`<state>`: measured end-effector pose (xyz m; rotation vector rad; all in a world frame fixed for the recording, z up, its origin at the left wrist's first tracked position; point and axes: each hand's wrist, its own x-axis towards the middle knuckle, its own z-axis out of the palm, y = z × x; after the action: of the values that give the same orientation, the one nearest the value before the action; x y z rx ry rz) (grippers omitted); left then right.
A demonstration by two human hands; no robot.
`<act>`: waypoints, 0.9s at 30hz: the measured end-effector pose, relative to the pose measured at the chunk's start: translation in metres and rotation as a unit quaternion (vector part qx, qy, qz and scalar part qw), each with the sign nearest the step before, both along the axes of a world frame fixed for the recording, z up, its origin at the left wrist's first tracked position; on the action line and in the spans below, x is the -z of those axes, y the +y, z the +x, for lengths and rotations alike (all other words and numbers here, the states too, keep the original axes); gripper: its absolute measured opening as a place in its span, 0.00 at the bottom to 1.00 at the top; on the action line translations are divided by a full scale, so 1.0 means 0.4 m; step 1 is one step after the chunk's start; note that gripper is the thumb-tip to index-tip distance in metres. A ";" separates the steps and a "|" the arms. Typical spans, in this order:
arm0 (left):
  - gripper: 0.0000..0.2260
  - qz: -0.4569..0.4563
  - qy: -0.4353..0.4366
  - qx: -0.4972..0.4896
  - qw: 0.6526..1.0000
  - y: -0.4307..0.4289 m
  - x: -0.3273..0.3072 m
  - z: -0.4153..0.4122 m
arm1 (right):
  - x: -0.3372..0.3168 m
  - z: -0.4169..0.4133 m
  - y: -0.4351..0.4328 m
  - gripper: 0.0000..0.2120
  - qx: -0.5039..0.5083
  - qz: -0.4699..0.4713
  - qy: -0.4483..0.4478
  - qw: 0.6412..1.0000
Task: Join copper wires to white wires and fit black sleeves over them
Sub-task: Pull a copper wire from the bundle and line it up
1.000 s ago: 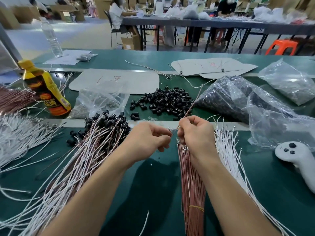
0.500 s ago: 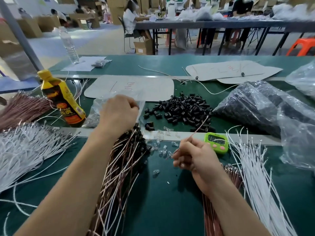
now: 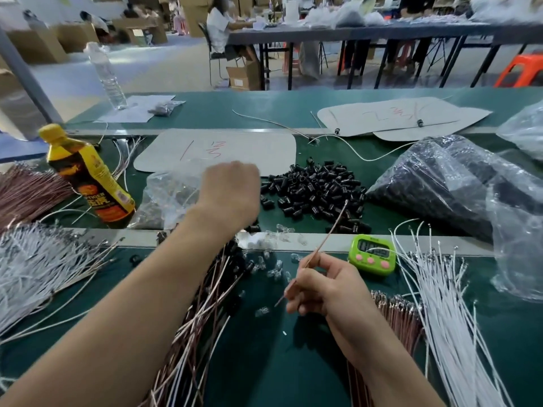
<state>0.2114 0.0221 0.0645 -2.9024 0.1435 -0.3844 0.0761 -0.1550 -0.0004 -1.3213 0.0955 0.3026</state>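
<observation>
Workbench, dark green matt top (image 3: pixel 264 362), crossed by pale metal strips. Left: sheaf of thin white wires (image 3: pixel 32 268); bundle of copper-coloured wires (image 3: pixel 26 189) behind it; upright yellow-capped drink bottle (image 3: pixel 88 177) with orange-and-black label. Centre: heap of joined copper-and-white wires (image 3: pixel 199 333) with black ends; scatter of small clear plastic caps (image 3: pixel 273 268); loose pile of short black tubular sleeves (image 3: pixel 314 195); crumpled clear plastic bag (image 3: pixel 167 198); flat grey card sheet (image 3: pixel 235 148) with red marks. Right: green digital timer (image 3: pixel 371 254) with pink buttons; second copper wire bundle (image 3: pixel 396 315); fan of white wires (image 3: pixel 440 304); clear bag packed with black sleeves (image 3: pixel 435 186).
</observation>
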 end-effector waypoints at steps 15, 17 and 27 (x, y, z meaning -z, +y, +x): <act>0.09 -0.469 0.186 0.090 0.858 -0.050 0.018 -0.168 | -0.025 -0.006 -0.022 0.11 0.052 -0.057 -0.048 0.996; 0.04 -0.583 0.179 0.084 0.788 -0.057 0.030 -0.240 | -0.039 -0.006 -0.032 0.11 0.080 -0.066 -0.060 0.993; 0.13 -0.797 0.137 -0.021 0.588 -0.080 0.178 -0.422 | -0.007 -0.047 -0.049 0.10 0.191 -0.060 -0.089 0.976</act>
<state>0.0426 -0.0099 -0.0068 -4.7329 -0.5678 0.1513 0.0572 -0.1746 0.0022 -1.4111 0.2165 -0.1516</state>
